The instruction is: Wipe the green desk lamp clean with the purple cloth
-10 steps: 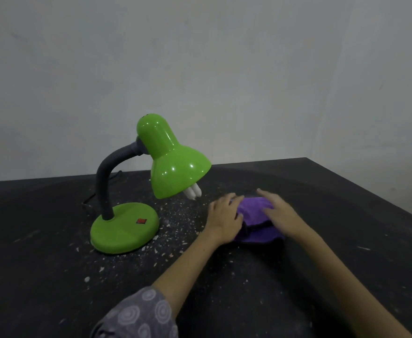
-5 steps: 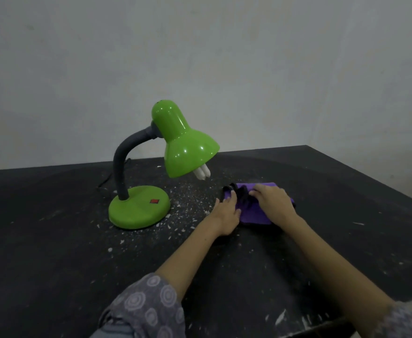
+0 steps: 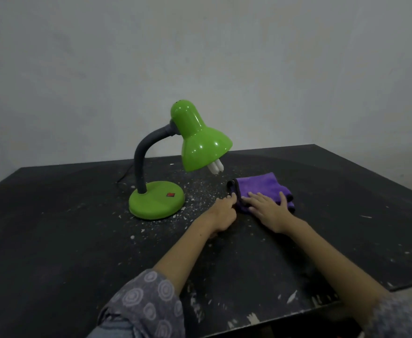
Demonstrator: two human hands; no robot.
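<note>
purple cloth (image 3: 261,190), folded into a rough pad, lies flat on the dark surface (image 3: 54,228) directly under the fingers. the right hand (image 3: 268,208) rests on its near half with fingers (image 3: 253,195) spread flat, pressing rather than gripping. the left hand (image 3: 224,211) sits just left of it, fingers curled and pinching the cloth's dark-trimmed near-left edge. the cloth's long axis runs from the left fingers away to the right.

the green desk lamp (image 3: 175,167) stands to the left of both hands and slightly beyond them, its shade (image 3: 203,147) tilted over the gap beside the cloth's far-left corner. the left hand is nearer the round base (image 3: 156,200). pale crumbs (image 3: 200,198) litter the stretch between base and fingers. no container is visible. the lamp looks untouched, so lifting the cloth likely comes first.
</note>
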